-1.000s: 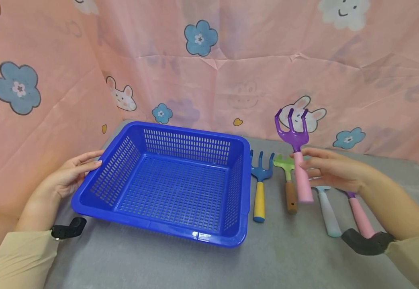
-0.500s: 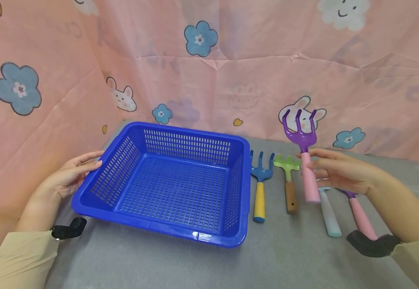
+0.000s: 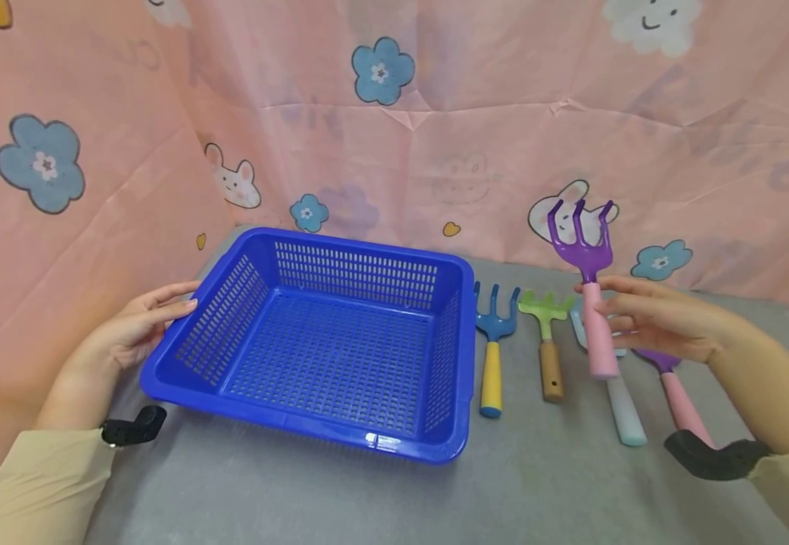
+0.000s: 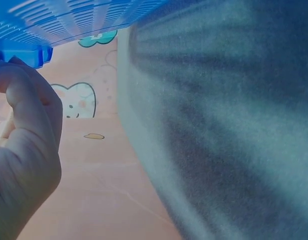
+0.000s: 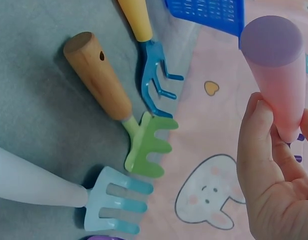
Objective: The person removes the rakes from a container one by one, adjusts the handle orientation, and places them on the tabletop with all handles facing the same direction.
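My right hand [image 3: 673, 314] pinches the pink handle of a hand rake [image 3: 598, 325] with purple tines, held upright above the table. In the right wrist view the butt of that pink handle [image 5: 276, 60] faces the camera. At the left, my left hand [image 3: 138, 325] holds the rim of a blue plastic basket [image 3: 309, 428], thumb on the edge; the left wrist view shows the basket's perforated side [image 4: 68, 20] above the table. Under and beside the right hand lie a pale blue hand rake [image 3: 624, 412] and a second pink-handled tool [image 3: 683, 405] with a purple head, partly hidden by the arm.
Right of the basket lie a blue hand rake [image 3: 492, 371] with a yellow handle and a green rake [image 3: 549, 363] with a wooden handle. A pink patterned cloth [image 3: 469, 113] rises behind and left of the grey table [image 3: 285, 492].
My right hand has carried the purple-and-pink hand rake to the right, from beside the green rake to above the pale blue one. The left hand stays at the basket's rim.
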`<state>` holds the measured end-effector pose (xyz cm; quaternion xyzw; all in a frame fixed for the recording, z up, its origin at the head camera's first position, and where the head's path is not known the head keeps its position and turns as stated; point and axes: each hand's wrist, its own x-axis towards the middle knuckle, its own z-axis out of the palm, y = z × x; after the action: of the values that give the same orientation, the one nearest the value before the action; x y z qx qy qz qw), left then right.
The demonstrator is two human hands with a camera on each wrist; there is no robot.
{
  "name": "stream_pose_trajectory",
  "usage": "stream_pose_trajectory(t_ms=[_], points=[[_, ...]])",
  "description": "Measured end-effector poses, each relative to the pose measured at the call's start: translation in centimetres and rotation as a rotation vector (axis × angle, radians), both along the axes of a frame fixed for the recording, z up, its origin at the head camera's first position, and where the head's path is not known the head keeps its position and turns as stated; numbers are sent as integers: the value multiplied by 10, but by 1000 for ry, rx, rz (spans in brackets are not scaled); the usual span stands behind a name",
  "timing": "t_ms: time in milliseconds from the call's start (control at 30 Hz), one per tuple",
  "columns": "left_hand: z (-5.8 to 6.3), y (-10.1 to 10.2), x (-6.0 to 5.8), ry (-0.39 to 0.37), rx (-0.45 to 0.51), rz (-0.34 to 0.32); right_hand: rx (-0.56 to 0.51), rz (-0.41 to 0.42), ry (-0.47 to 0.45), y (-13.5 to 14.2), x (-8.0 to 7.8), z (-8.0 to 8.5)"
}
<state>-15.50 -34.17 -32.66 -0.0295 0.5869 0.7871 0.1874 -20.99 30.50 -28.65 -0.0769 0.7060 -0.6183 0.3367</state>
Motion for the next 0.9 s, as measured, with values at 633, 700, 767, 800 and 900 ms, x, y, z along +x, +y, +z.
stream_pose_trajectory(t_ms=[633,700,767,800,900], points=[[1,2,-2,-9,-17,14,34,-35,-27,34,-1,-5],[0,2,-3,-10,-20,14,59,-50,-31,40,-2,-7],[1,2,-3,-13,-14,12,78,-54,-30,45,-3,-9],[1,2,-3,-16,-11,12,83,-61,-31,47,-3,-10],[2,2,-2,-21,1,13,81,-72,-18,53,-3,-12]])
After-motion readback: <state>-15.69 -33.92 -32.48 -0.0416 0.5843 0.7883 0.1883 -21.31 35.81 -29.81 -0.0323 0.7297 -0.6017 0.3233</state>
